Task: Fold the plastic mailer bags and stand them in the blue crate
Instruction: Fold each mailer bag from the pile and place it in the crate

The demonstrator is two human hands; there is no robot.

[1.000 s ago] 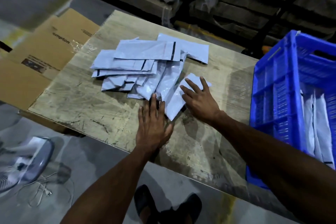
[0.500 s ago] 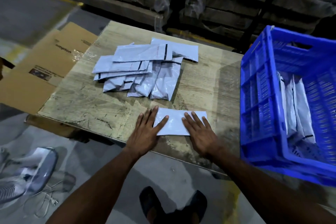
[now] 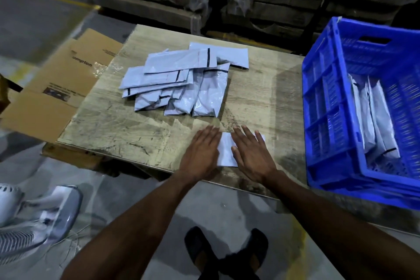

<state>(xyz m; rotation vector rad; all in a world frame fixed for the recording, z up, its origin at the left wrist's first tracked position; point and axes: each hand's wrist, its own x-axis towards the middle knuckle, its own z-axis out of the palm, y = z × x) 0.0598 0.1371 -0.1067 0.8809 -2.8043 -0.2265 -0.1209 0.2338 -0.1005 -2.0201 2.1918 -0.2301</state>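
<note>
Your left hand (image 3: 202,154) and right hand (image 3: 252,157) both lie palm-down on one white mailer bag (image 3: 226,152) near the front edge of the wooden surface (image 3: 113,125). The fingers of both hands are spread flat and extended, pressing on the bag rather than gripping it; only a strip of the bag shows between your hands, plus a corner past your right fingers (image 3: 258,137).

Just behind your hands, toward the middle of the surface, sits the loose pile of mailer bags (image 3: 181,82), overlapping at different angles, some showing black strips. Its nearest bags end close to your fingertips but are apart from the bag you are pressing.

To your right the blue crate (image 3: 327,107) stands at the surface's right edge, tilted in this view. Inside it several folded bags (image 3: 377,120) stand on edge, leaning against each other beside its left wall. The bare stretch of wood between your right hand and the crate holds nothing in the way.

On the left, flattened cardboard (image 3: 68,79) lies beside and under the surface's edge. A fan (image 3: 34,218) sits on the floor lower left, and your feet (image 3: 227,252) show below the front edge.
</note>
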